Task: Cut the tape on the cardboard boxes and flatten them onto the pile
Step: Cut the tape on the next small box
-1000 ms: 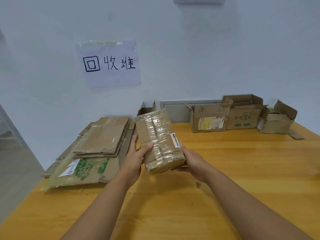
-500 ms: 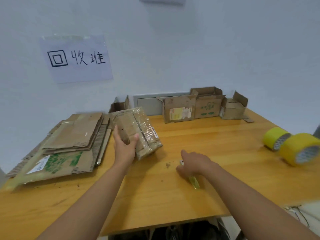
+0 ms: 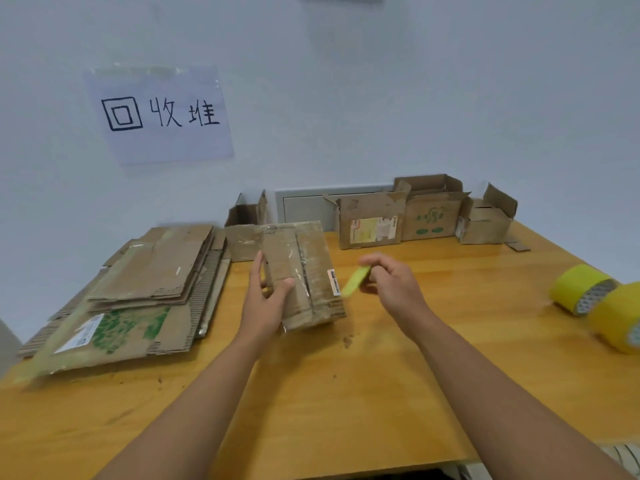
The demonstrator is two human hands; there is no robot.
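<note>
- Cardboard, tape-wrapped: 1 sealed box (image 3: 300, 271) sits tilted on the table (image 3: 346, 393), its near end down, directly ahead of the left hand (image 3: 265, 303).
- Left hand grips the box's left side, thumb curled over the top face, fingers along the wall.
- Right hand (image 3: 389, 282), just right of the box and clear of it, pinches a yellow-green cutter (image 3: 355, 280); motion blur, so I cannot tell whether the blade is out.
- Pile of flattened cardboard (image 3: 138, 289) lies left of the left hand. 3 opened boxes (image 3: 426, 211) stand against the wall beyond the right hand; 2 yellow tape rolls (image 3: 599, 306) sit far to its right.
- Judged step: about to slit the centre seam tape. Box not yet cut.
- Risk 1: left thumb lies close to the seam line; a stroke drawn toward the body could reach it.
- Risk 2: glossy layered tape may deflect the tip, causing a skid across the face.
- Risk 3: the box rests only on its near edge; downward pressure could rock or twist it out of the 1-handed grip.
</note>
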